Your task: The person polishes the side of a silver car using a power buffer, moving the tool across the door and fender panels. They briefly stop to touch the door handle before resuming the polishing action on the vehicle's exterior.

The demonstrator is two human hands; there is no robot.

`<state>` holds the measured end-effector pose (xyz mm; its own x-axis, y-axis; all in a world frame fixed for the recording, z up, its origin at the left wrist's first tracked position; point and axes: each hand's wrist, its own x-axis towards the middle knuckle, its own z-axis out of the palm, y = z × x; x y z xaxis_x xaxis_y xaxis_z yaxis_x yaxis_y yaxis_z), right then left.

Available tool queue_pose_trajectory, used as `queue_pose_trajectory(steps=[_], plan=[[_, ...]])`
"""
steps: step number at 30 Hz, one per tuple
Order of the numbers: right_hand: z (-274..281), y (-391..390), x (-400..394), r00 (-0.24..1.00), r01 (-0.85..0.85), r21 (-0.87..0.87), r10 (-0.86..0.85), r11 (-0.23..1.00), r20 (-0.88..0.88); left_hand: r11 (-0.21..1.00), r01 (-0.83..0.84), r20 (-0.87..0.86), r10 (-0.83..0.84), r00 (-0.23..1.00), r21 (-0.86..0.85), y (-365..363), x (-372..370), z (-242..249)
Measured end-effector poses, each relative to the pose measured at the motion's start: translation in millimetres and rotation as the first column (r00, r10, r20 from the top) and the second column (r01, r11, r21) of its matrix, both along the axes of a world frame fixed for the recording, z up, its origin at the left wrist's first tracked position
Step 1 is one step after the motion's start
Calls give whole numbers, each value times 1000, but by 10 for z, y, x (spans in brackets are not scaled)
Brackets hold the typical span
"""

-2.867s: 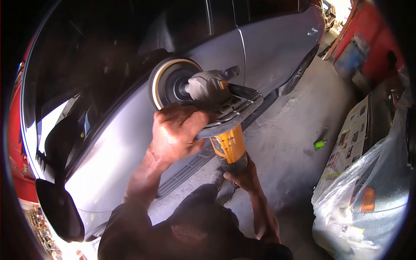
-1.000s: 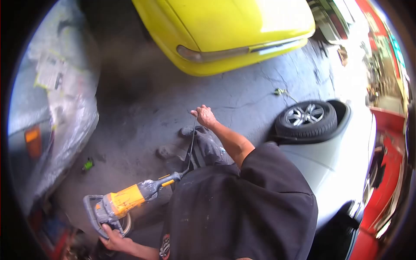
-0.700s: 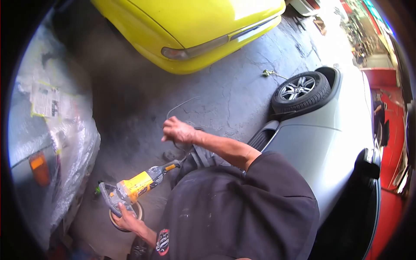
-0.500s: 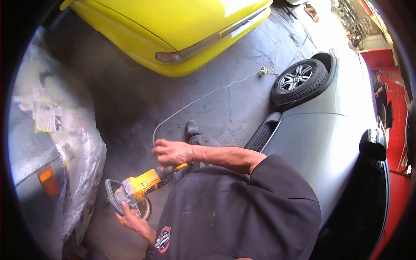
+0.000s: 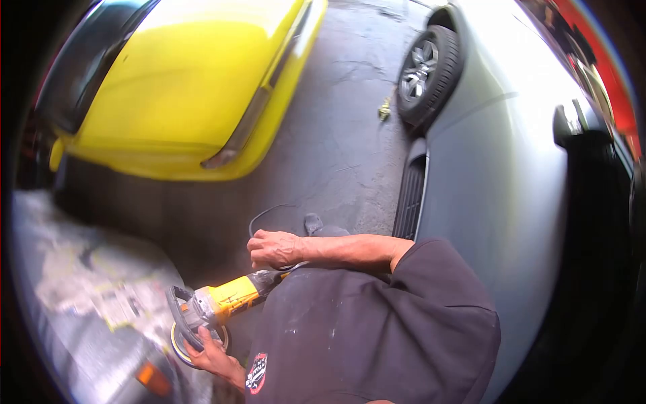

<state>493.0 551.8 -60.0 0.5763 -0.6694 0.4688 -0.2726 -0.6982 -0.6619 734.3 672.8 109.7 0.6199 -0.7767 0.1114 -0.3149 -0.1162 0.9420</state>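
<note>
My left hand (image 5: 214, 355) grips the front of a yellow and black power polisher (image 5: 232, 296), near its dark loop handle and round pad. My right hand (image 5: 276, 249) is closed on a thin grey cord (image 5: 269, 211), just above the tool's rear end. The cord curves up from the fingers across the dark floor. The tool lies slanted beside my dark shirt, its pad low on the left.
A yellow car (image 5: 182, 87) stands at the upper left, a grey car (image 5: 491, 175) with a black wheel (image 5: 427, 74) at the right. A plastic- and paper-covered panel (image 5: 101, 289) is at the lower left. A yellowish connector (image 5: 384, 110) lies near the wheel.
The view has swung, so the yellow car and covered panel appear lower. The cord now forms a short loop by my right hand. Both hands keep their grips, and the polisher's pad shows more.
</note>
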Motion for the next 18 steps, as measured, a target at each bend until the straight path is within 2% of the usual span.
queue_pose_trajectory(steps=[2, 4, 5, 6, 7, 9, 10, 11, 13, 14, 15, 17, 18], plan=[[-56, 111, 25, 956, 240, 62, -224, 969, -188, 984, 160, -1, -160, 987, 84, -80, 284, 4], [-52, 301, 72, 783, 509, -47, -485, 859, -390, 933, 334, 4, -338, 941, 133, -225, 426, 126], [-23, 406, 108, 647, 624, -118, -595, 772, -476, 894, 408, -7, -414, 910, 188, -291, 472, 232], [-19, 493, 170, 633, 676, -73, -629, 733, -452, 860, 469, 30, -484, 875, 201, -359, 503, 331], [64, 587, 232, 684, 669, 12, -608, 744, -402, 820, 531, 62, -554, 830, 213, -448, 539, 395], [185, 686, 402, 799, 590, 202, -528, 782, -288, 668, 733, 46, -742, 669, 124, -727, 633, 448], [242, 785, 566, 845, 513, 493, -515, 703, -145, 562, 824, 38, -827, 561, 74, -858, 713, 481], [588, 984, 707, 840, 293, 802, -541, 521, 44, 453, 887, 59, -891, 449, 85, -974, 792, 544], [730, 1182, 1086, 720, 30, 904, -637, 427, 276, 194, 975, 91, -979, 185, 107, -1264, 818, 750], [631, 1247, 1348, 643, 156, 869, -716, 469, 271, 136, 975, 100, -988, 120, 174, -1343, 761, 967], [652, 1326, 1565, 578, 151, 873, -757, 465, 303, 34, 981, 132, -991, 9, 189, -1406, 755, 1125], [908, 1617, 1982, 288, 207, 840, -852, 501, 437, -128, 969, 208, -963, -173, 212, -1422, 661, 1445], [994, 1711, 2187, 166, 262, 849, -888, 460, 430, -203, 963, 207, -949, -238, 176, -1447, 636, 1525]])
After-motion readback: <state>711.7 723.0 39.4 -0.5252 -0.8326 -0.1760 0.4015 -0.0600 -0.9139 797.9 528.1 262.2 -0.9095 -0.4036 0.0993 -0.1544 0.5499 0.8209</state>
